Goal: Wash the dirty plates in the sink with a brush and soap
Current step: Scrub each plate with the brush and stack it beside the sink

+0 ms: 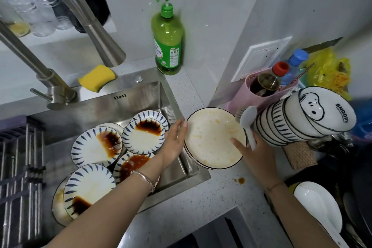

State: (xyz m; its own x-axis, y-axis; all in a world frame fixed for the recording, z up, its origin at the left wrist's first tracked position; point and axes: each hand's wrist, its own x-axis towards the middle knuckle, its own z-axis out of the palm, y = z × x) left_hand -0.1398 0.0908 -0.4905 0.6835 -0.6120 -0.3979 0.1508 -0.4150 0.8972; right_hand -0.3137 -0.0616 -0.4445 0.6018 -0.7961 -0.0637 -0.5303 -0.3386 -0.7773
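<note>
- Two hands on plate stack (213, 139): left hand (174, 141) flat-fingered at rim, right hand (257, 153) fingers clasping brush (248, 125).
- Lift level; lower gently into sink (138, 94).

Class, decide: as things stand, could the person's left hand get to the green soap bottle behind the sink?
Probably yes. The left hand only touches the rim of the plate stack, and the counter up to the soap bottle looks free; the faucet arches off to the left.
</note>
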